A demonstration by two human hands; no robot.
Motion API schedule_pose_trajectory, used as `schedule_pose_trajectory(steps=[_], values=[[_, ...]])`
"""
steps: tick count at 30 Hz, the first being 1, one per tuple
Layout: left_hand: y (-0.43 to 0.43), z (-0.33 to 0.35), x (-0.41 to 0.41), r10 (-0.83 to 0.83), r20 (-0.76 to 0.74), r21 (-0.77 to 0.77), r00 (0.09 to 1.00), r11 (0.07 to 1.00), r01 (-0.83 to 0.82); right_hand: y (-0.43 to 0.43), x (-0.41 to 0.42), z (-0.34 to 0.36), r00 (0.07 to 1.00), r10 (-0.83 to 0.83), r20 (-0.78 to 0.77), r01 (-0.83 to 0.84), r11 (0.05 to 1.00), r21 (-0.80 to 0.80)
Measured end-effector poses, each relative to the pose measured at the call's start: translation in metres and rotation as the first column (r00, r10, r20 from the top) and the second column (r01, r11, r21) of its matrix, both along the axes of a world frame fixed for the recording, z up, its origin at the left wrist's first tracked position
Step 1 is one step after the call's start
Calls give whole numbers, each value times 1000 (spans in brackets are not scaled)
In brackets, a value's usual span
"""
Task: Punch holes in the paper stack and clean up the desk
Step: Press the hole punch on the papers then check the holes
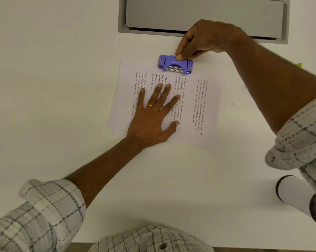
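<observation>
A stack of printed paper (204,106) lies on the white desk, its sheets slightly fanned at the left edge. My left hand (153,113) rests flat on it with the fingers spread, a ring on one finger. A purple hole punch (174,65) sits over the far edge of the stack. My right hand (201,40) reaches over from the right and pinches the back of the punch between thumb and fingers.
A grey recessed cable hatch (204,17) is set in the desk just beyond the punch. A white cylindrical container (297,195) lies at the near right, partly under my sleeve. A small yellow-green object (299,65) peeks out at the right.
</observation>
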State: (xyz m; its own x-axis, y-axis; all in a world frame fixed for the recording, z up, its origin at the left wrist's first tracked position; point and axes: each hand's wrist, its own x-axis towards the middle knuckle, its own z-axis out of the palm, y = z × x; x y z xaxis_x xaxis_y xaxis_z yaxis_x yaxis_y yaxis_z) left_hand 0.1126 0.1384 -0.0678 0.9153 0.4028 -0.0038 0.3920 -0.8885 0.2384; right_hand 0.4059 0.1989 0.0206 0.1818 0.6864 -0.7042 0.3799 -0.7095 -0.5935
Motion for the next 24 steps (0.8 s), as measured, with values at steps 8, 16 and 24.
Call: schedule_pose_trajectory(steps=[8, 16, 24], values=[[2, 4, 0, 9, -25, -31, 1000, 999, -10, -39, -30, 12, 957, -139, 256, 55, 949, 309], [8, 34, -9, 237, 192, -394, 952, 907, -146, -116, -64, 13, 712, -625, 320, 390, 731, 560], [36, 64, -43, 756, 51, -466, 653, 596, -654, -201, -97, -7, 607, -726, 323, 642, 687, 341]])
